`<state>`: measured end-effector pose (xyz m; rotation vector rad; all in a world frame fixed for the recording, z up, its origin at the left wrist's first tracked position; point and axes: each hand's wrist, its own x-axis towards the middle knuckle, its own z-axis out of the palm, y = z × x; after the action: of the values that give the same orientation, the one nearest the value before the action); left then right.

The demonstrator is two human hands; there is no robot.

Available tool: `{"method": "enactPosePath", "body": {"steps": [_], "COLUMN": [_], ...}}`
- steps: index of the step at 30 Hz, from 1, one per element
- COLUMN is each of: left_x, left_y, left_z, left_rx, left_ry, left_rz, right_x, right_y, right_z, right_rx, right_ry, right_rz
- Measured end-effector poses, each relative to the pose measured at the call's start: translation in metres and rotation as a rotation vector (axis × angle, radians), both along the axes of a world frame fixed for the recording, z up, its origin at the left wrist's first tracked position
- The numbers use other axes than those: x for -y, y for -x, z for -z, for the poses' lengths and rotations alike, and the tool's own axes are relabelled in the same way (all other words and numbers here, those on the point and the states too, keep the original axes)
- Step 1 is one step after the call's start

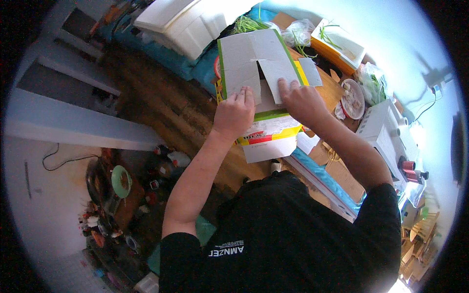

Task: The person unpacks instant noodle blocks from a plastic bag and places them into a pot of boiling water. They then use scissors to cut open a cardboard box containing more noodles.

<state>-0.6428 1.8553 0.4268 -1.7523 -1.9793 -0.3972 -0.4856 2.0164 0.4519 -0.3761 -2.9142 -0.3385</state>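
Before me is a cardboard box [253, 47] with a pale grey inner side and green, yellow and red printed edges. One large panel is torn down its middle, and the gap between the two parts shows a dark opening. My left hand [235, 111] rests with curled fingers on the lower left part of this panel. On the torn part to the right lie the fingertips of my right hand [302, 100]. Whether either thumb is hooked under the cardboard is hidden. A printed side and a white flap [271, 149] hang on the near side of the box.
Around the wooden board [329, 91] stand a white foam box [183, 27], green stalks [249, 25], a long white container [340, 45], a plastic bowl [353, 99], a bag of greens [373, 82] and a white appliance [379, 126]. Cluttered shelving lies at the lower left.
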Motion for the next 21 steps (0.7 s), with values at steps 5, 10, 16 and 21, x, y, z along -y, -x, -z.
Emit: {"method": "enactPosePath", "body": {"steps": [5, 10, 16, 21], "left_x": [0.001, 0.005, -0.001, -0.007], "left_y": [-0.004, -0.004, -0.006, -0.012], "left_z": [0.001, 0.0, -0.013, -0.016], "left_rx": [-0.065, -0.078, -0.05, -0.027], "left_ry": [0.12, 0.232, 0.247, 0.309], "left_rz": [-0.032, -0.014, 0.049, 0.074], "right_x": [-0.002, -0.073, -0.096, -0.078], "right_y": [-0.03, -0.137, -0.268, -0.289], "right_z": [-0.003, 0.091, 0.281, 0.364], "right_rx": [-0.164, -0.682, -0.159, 0.124], "right_ry": [0.402, 1.235, 0.945, 0.868], "right_rz": [-0.028, 0.272, 1.181, 1.31]}}
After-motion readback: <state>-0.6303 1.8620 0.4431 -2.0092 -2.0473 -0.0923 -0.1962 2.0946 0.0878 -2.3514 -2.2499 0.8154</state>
